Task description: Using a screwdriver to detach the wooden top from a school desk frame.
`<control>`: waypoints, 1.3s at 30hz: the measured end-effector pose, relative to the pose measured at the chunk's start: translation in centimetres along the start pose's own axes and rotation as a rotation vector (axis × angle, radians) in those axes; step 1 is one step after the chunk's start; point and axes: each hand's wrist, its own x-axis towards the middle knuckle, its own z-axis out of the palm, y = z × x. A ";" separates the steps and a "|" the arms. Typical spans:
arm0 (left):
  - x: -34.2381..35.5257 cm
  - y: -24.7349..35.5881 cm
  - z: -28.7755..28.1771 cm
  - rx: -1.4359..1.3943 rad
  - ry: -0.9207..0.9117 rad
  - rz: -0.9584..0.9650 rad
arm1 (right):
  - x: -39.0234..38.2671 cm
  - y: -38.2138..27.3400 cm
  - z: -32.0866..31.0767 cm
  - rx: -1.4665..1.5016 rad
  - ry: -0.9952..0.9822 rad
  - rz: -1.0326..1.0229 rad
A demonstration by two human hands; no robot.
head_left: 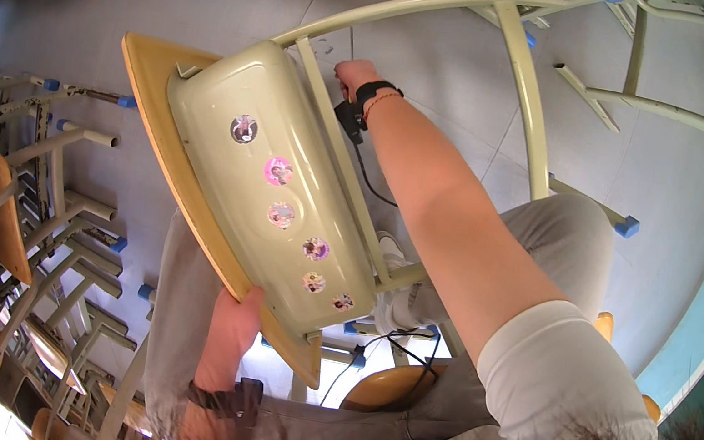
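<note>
A school desk (284, 186) lies tipped in front of me, with a wooden top (162, 149), a cream metal book box and a cream tube frame. Several round stickers (281, 214) run along the box's underside. My left hand (236, 326) grips the lower edge of the wooden top, its thumb showing and its other fingers hidden behind the board. Past the frame's side bar (339, 154), my right hand (356, 76) is closed with the fingers curled. Whatever it may hold is too small or hidden to make out. Both wrists wear black bands.
Several stacked desks and chairs (32, 206) crowd the left. More cream frames with blue foot caps (627, 227) stand at the far side and right. A black cable (373, 188) hangs by my right wrist. My knees (564, 244) flank the desk above a grey tiled floor (448, 79).
</note>
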 end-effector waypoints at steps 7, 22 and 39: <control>0.5 2.5 1.9 -0.018 -0.096 0.023 | 8.7 -3.7 -5.7 -0.517 -0.007 -0.287; 2.0 -0.9 0.7 0.157 -0.040 0.175 | -2.0 0.6 -10.4 -0.339 -0.034 -0.139; -3.5 -4.5 1.2 0.139 -0.074 0.094 | -28.3 10.1 -7.8 -0.167 -0.199 -0.289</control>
